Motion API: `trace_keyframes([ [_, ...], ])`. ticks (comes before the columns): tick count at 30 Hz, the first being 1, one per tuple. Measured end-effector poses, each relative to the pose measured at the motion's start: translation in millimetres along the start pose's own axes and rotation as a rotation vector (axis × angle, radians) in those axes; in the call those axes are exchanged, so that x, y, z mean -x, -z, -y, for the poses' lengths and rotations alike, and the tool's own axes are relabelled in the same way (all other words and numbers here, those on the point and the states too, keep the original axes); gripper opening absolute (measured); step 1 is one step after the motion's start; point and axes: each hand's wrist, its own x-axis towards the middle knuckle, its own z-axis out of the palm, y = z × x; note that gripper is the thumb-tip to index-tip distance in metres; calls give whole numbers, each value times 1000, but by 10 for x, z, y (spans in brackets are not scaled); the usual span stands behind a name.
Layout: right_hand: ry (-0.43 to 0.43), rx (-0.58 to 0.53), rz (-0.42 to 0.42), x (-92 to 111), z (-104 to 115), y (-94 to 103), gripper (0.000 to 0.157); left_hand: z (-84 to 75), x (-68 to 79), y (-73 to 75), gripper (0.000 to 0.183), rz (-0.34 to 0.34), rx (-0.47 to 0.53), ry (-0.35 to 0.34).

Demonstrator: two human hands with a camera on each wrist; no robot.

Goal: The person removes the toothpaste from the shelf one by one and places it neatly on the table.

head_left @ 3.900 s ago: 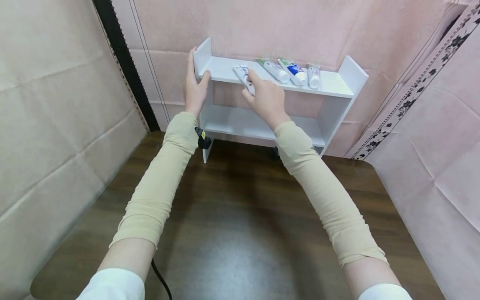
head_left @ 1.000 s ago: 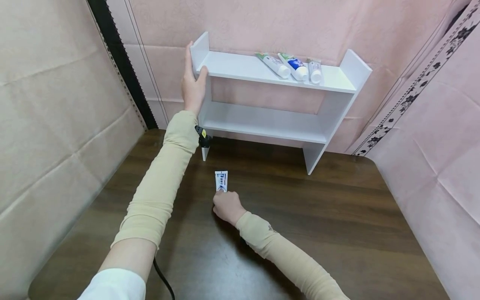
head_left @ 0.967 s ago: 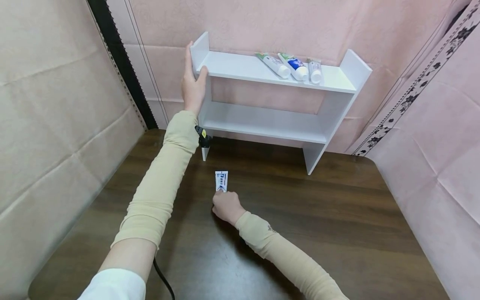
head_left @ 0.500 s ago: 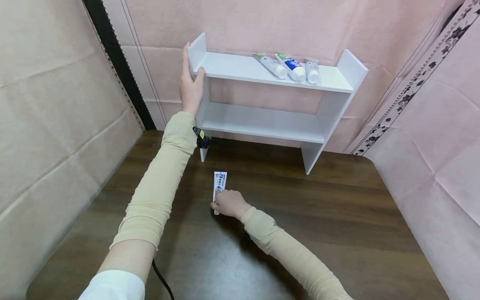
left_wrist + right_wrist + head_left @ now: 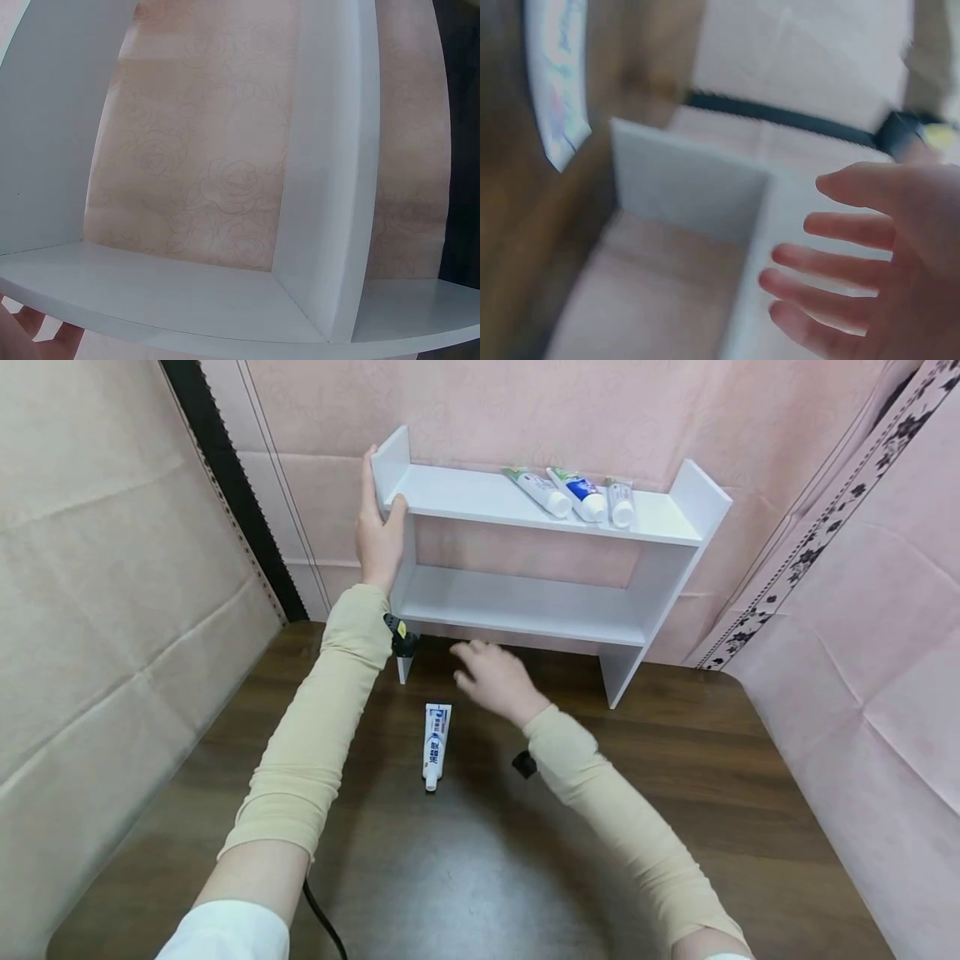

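Note:
My left hand (image 5: pixel 381 539) grips the left side panel of a white two-tier shelf (image 5: pixel 525 602), thumb in front and fingers along the outer face. In the left wrist view, fingertips (image 5: pixel 64 341) show below the shelf's panel (image 5: pixel 187 311). A white and blue toothpaste tube (image 5: pixel 436 739) lies on the table, cap toward me. Beyond it and to its right, my right hand (image 5: pixel 498 681) is in the air with nothing in it, before the lower shelf. The right wrist view shows that hand (image 5: pixel 870 255) with spread fingers, and the tube (image 5: pixel 562 67) blurred at upper left.
Three more tubes rest side by side on the top shelf: a white and green one (image 5: pixel 540 493), a blue and white one (image 5: pixel 581 493) and a small pale one (image 5: pixel 621 503). Pink cloth (image 5: pixel 540 410) hangs behind the shelf. A black cable (image 5: pixel 324 918) lies near the left forearm.
My right hand took the toothpaste tube from the top shelf, laid it on the table and let go. It has since moved up and right toward the shelf. The left hand keeps its grip.

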Motion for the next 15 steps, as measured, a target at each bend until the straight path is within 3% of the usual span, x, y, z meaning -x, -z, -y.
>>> trace_keyframes([
  [8,-7,-38,-238,-162,-190,880,47,-26,-12,9,64,-4,-1,-29],
  [12,-69,-42,-348,-246,-306,1195,50,-1,2,7,65,-7,-9,-28],
  [15,-130,-36,-367,-320,-411,1385,55,-1,1,9,65,-12,-20,-28],
])
